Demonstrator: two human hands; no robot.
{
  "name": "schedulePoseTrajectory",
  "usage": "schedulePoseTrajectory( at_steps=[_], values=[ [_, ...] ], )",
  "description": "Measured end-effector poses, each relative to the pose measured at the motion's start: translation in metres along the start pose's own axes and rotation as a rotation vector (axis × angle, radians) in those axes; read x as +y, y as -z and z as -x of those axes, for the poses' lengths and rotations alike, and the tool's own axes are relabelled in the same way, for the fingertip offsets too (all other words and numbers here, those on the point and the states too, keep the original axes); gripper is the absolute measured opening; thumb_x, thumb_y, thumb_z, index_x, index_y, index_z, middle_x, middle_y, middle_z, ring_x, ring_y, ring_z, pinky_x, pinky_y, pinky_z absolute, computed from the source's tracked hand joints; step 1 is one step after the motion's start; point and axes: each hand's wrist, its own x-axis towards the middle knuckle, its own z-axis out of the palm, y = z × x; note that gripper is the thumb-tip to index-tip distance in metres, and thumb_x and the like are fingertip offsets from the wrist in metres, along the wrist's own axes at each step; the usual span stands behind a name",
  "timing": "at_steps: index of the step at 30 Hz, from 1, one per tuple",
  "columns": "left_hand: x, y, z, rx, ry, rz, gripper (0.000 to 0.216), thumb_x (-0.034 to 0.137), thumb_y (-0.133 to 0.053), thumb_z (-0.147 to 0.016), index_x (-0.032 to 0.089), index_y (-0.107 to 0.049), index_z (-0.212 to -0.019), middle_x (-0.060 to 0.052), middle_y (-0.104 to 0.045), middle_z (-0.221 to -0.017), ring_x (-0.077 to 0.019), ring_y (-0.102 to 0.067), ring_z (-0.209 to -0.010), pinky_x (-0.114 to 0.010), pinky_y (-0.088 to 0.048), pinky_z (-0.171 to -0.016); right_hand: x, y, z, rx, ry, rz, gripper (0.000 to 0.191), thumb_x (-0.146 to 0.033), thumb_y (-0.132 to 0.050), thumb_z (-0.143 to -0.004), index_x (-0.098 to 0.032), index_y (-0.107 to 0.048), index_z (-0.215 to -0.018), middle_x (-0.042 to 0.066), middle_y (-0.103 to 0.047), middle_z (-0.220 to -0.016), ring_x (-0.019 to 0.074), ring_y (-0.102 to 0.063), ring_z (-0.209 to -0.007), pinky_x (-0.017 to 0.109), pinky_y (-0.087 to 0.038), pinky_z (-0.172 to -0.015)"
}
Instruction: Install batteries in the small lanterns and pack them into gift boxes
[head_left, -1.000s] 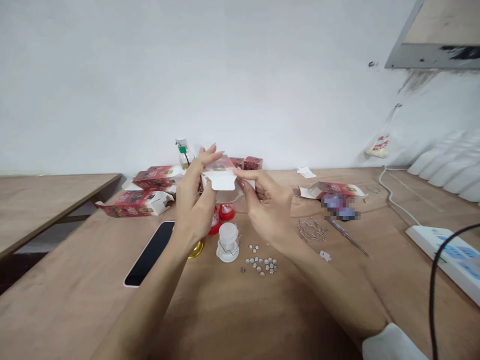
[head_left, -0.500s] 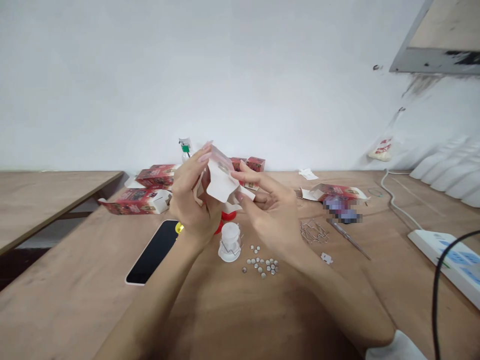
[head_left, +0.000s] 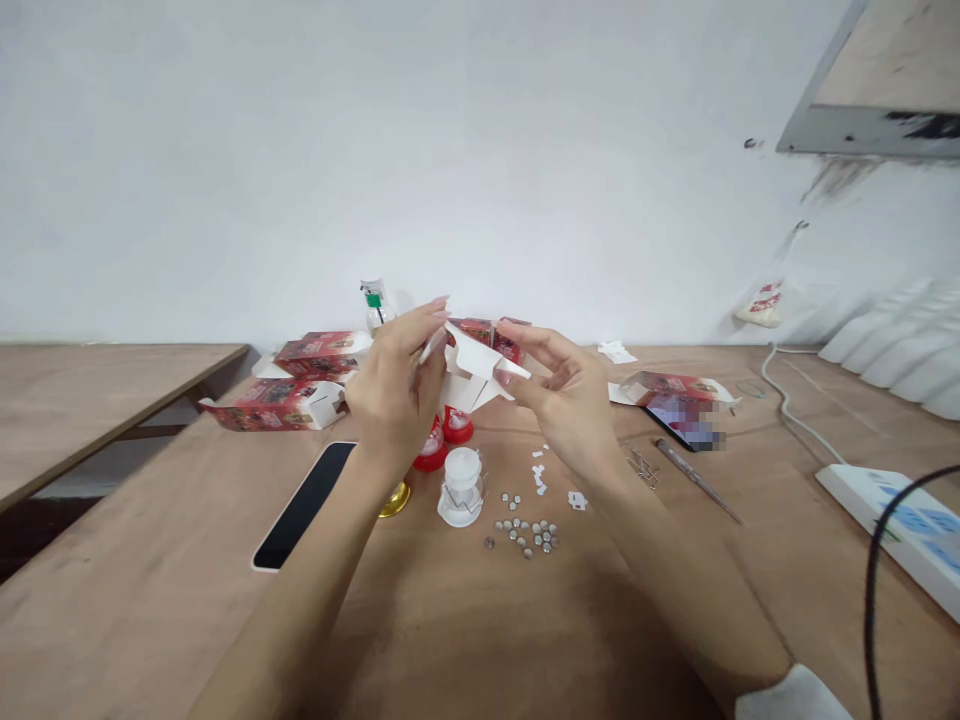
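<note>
My left hand (head_left: 397,395) is closed around one side of a small cardboard box (head_left: 474,362) with its white flaps standing open. From the other side, my right hand (head_left: 566,400) pinches a flap between thumb and fingers. Both hands hold the box above the table, and its outer print is mostly hidden. Below it stand red-based round pieces (head_left: 458,427) and a clear-and-white plastic lantern-like part (head_left: 461,490) with a bent wire. A gold base (head_left: 395,499) shows beside my left wrist. Several silver button cells (head_left: 538,539) lie loose near the lantern part.
Red printed boxes (head_left: 274,404) lie open at the left, with another (head_left: 675,387) at the right. A black-screened phone (head_left: 304,510), a second phone (head_left: 682,425), a screwdriver (head_left: 697,480), bent wires (head_left: 645,468), white plastic bits (head_left: 577,500) and a power strip (head_left: 900,525) also rest on the table.
The box has tilted and moved slightly right and down between my hands. My right hand has shifted right, and its fingers now grip a flap. More white bits and the gold base are uncovered.
</note>
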Motion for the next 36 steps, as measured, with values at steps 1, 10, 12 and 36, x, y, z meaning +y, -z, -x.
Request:
schedulePoseTrajectory(
  at_steps=[1,10,12,36],
  values=[
    [-0.003,-0.002,0.001,0.005,-0.057,-0.022,0.023,0.022,-0.044,-0.095,0.022,-0.052,-0.117,-0.007,-0.066,-0.117,-0.0183,-0.063,-0.110,-0.035,-0.056,-0.089,-0.001,0.001,-0.001,0.011,-0.025,-0.009,0.029,-0.015,-0.066,-0.074,-0.022,-0.067,-0.102,0.004,-0.064,-0.121,0.0233,-0.059,-0.115,0.038,-0.059,-0.084],
    [-0.012,-0.021,0.014,0.068,-0.273,-0.106,0.071,0.050,-0.066,-0.075,0.025,-0.038,-0.135,-0.014,-0.052,-0.129,-0.0336,-0.054,-0.120,-0.051,-0.046,-0.097,0.001,0.007,-0.006,-0.012,-0.176,-0.217,0.036,-0.013,-0.068,-0.069,-0.023,-0.066,-0.103,0.003,-0.065,-0.120,0.0227,-0.058,-0.117,0.035,-0.059,-0.085],
    [-0.013,-0.022,0.014,0.097,-0.283,-0.097,0.076,0.050,-0.070,-0.071,0.025,-0.039,-0.136,-0.014,-0.050,-0.128,-0.0339,-0.054,-0.118,-0.049,-0.048,-0.094,-0.001,0.009,-0.006,-0.051,-0.164,-0.182,0.037,-0.014,-0.068,-0.070,-0.024,-0.066,-0.106,0.004,-0.064,-0.122,0.0231,-0.057,-0.118,0.037,-0.058,-0.086],
    [-0.001,-0.003,-0.002,0.199,-0.291,0.101,0.049,0.030,-0.062,-0.074,0.029,-0.053,-0.122,-0.008,-0.056,-0.112,-0.0269,-0.060,-0.101,-0.044,-0.053,-0.081,-0.021,0.012,0.006,-0.210,0.045,-0.172,0.023,-0.043,-0.060,-0.089,-0.024,-0.072,-0.090,0.001,-0.069,-0.086,0.0171,-0.067,-0.085,0.035,-0.059,-0.080]
  ],
)
